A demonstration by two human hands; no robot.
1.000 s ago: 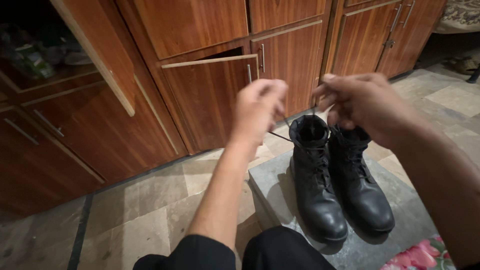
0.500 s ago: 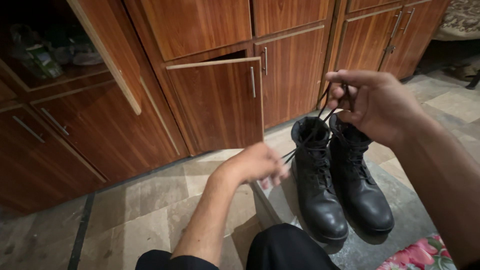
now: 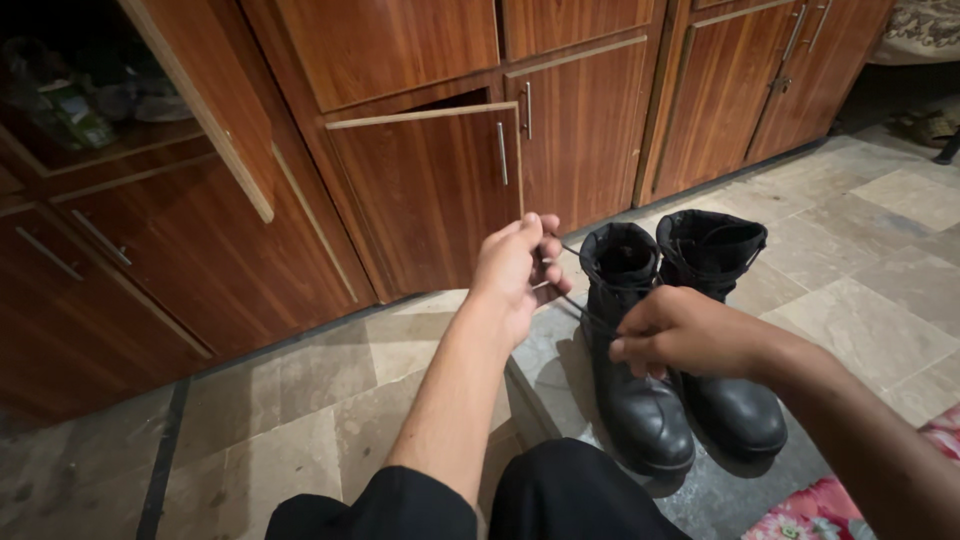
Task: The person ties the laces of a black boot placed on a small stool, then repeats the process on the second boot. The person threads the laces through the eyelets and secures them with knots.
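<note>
Here, left hand (image 3: pixel 518 268) grip pinching black lace (image 3: pixel 575 303), right hand (image 3: pixel 680 335) grip pinching it over left boot (image 3: pixel 630 350).

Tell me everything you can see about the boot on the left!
The left boot is tall, black, and looks like smooth leather with a shiny rounded toe. It stands upright on a grey stone slab, right beside its twin. Its top gapes open. A thin dark lace runs from it to the left hand; the right hand works at its front.

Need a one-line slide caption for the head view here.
Left hand and right hand pull a dark lace at the left black boot of a pair standing before wooden cabinets.
</note>
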